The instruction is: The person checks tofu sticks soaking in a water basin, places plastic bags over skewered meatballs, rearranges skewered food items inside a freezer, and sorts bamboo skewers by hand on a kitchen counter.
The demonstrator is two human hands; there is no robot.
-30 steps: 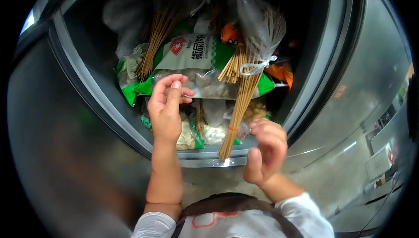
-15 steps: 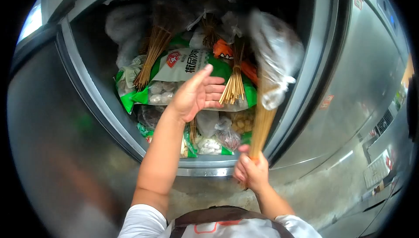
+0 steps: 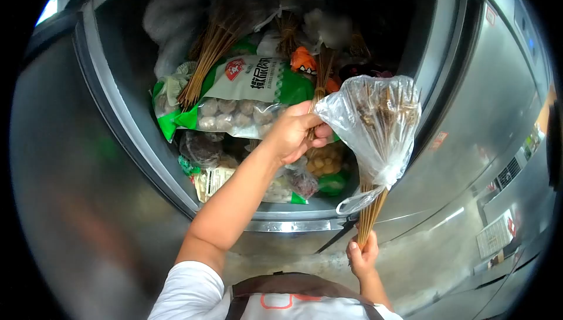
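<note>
My right hand (image 3: 363, 258) is closed round the stick ends of a bundle of skewers (image 3: 373, 211), held upright in front of the freezer opening. A knotted clear plastic bag (image 3: 390, 126) covers the bundle's upper, food-laden end. Inside the freezer, my left hand (image 3: 300, 132) has its fingers curled round the lower sticks of a second skewer bundle (image 3: 324, 73). The held bag's edge overlaps this hand. Beside it lies a green and white bag of frozen meatballs (image 3: 234, 112), and another bundle of skewers (image 3: 205, 70) rests on that bag's left part.
The metal freezer frame (image 3: 287, 226) surrounds the opening, with a dark door (image 3: 58, 161) on the left and a steel cabinet front (image 3: 469, 132) on the right. Under the meatballs are more bags, including one of yellowish balls (image 3: 322, 161). An orange package (image 3: 303, 60) sits behind.
My left hand has gone from open to closed on the skewers in the freezer. My right hand has moved down and right, bringing the bagged bundle lower and out in front of the opening.
</note>
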